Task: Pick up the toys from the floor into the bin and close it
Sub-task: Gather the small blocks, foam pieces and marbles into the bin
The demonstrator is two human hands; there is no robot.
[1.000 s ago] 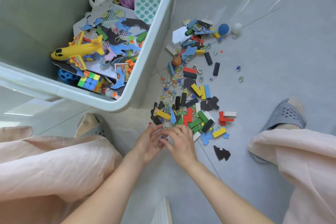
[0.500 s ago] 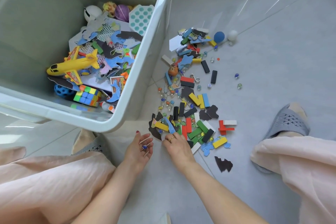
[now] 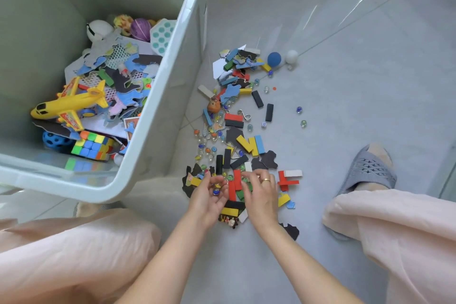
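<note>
Cupped palm-up, our left hand [image 3: 208, 195] carries a blue marble [image 3: 216, 191], fingers loosely curled round it; our right hand [image 3: 260, 192], ring on one finger, reaches palm-down into the toy pile [image 3: 237, 131], fingertips bent on the red block [image 3: 237, 180], grip there hard to tell. Both hands sit at the near end of the pile, on the floor [image 3: 345, 106] just right of the bin [image 3: 158, 106]. Bin is open, already holding a yellow plane [image 3: 71, 102], cube puzzle [image 3: 91, 147], puzzle pieces. Blue ball [image 3: 274, 59] and white ball [image 3: 292, 56] lie at the pile's far end, well off from the bin. Grey slipper [image 3: 367, 170] right of the pile
</note>
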